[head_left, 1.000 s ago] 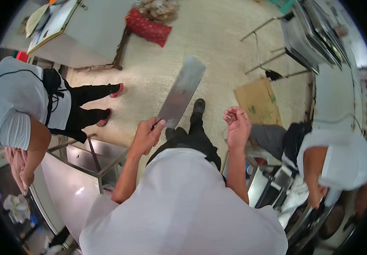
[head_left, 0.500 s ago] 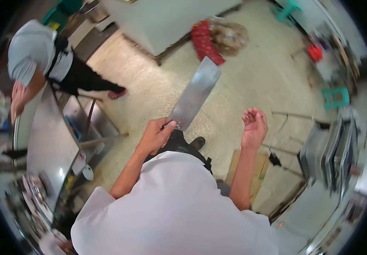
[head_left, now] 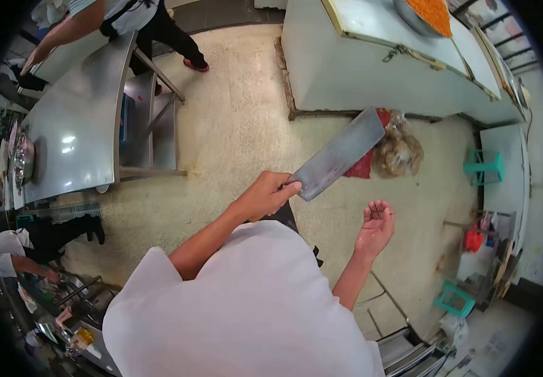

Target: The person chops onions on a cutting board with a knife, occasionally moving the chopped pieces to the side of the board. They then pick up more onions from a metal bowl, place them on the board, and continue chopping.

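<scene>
My left hand (head_left: 265,196) is closed round the handle of a cleaver (head_left: 340,154), its thumb against the heel of the blade. The broad, grey, rectangular blade points up and to the right, held out in front of my body above the floor. The handle itself is mostly hidden by my fingers. Off to the right, my right hand (head_left: 375,227) is raised palm up with loosely bent fingers, holding nothing and apart from the cleaver. Beyond the blade, a red mesh sack (head_left: 361,166) and a clear plastic bag of brownish pieces (head_left: 399,154) lie on the floor, partly covered by it.
A steel table (head_left: 73,147) stands at left, with one person (head_left: 171,31) beside it and another person (head_left: 10,251) at lower left. A white chest freezer (head_left: 359,75) carries a bowl of orange shreds (head_left: 432,16). Green stools (head_left: 484,166) and a cluttered side table (head_left: 491,239) are at right.
My view has swung round, bringing the freezer top and a second person into sight. The cleaver now leans further to the right, still in my left hand. My right hand remains raised and empty.
</scene>
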